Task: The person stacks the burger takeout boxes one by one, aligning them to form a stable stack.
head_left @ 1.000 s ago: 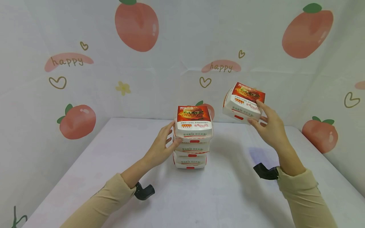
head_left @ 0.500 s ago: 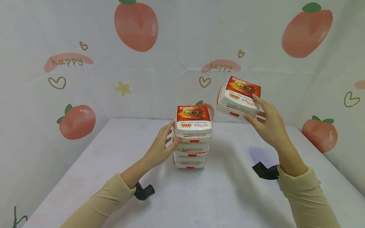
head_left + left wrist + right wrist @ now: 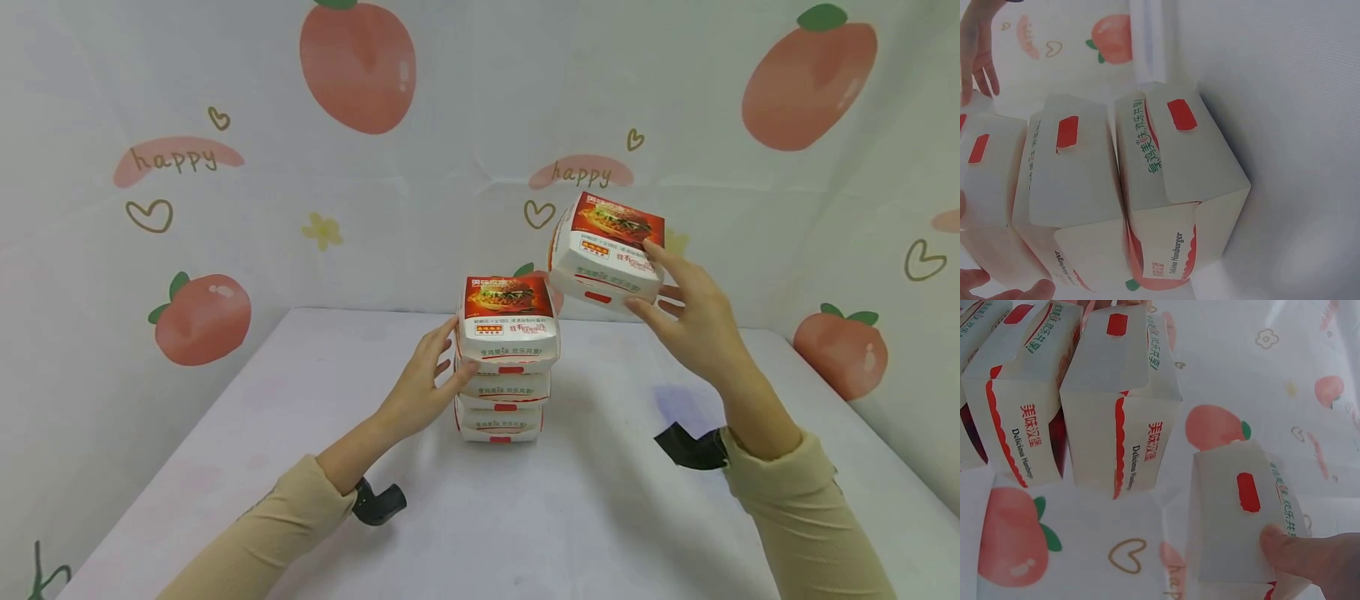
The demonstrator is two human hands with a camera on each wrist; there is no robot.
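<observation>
Three white and red hamburger boxes stand stacked at the middle of the table; the top box (image 3: 507,321) shows a burger picture on its lid. My left hand (image 3: 420,383) rests against the left side of the top box, thumb near its front corner. Below it are the middle box (image 3: 513,388) and the bottom box (image 3: 498,425). My right hand (image 3: 693,317) holds another hamburger box (image 3: 607,250) by its right side, thumb on the front and fingers on the lid. This box is tilted in the air, above and to the right of the stack, apart from it.
The white table (image 3: 300,533) reaches back to a patterned cloth backdrop (image 3: 450,192). Black camera mounts sit at both wrists, the left mount (image 3: 380,502) and the right mount (image 3: 692,447). A bluish patch (image 3: 678,406) shows on the table at right.
My right hand has carried its box leftward and a little upward, closer to the stack. The left hand and the stack stay in place.
</observation>
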